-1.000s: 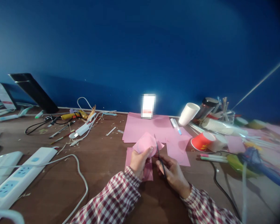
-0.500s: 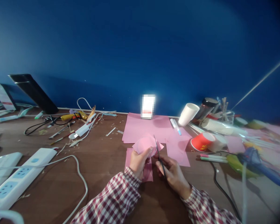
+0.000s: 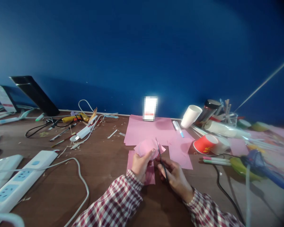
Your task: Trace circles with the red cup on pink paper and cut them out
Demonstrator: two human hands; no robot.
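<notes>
Between thumb and fingers, my left hand [image 3: 142, 164] pinches a piece of pink paper [image 3: 145, 147], held just above the table. A faint curved line shows along the paper's left side. My right hand [image 3: 176, 175] is closed around the handles of dark scissors [image 3: 162, 162]. Their blades point up and away, lying at the right part of the paper, where a corner sticks out beyond them. Under my left hand lies another pink sheet [image 3: 130, 160], partly covered. Beyond both hands a larger pink sheet [image 3: 138, 130] lies flat against the wall side.
A marker [image 3: 178, 128], a white paper cup [image 3: 191, 116] and a red paper cup [image 3: 205, 143] are at the right, near a smaller pink sheet [image 3: 182, 154]. Leftward are a power strip [image 3: 23, 173], a white cable [image 3: 81, 176], a yellow tool [image 3: 69, 119] and paper scraps.
The scissor blades have shifted slightly against the paper's right side, and the protruding corner sits a little lower. Both hands keep nearly the same place and grip.
</notes>
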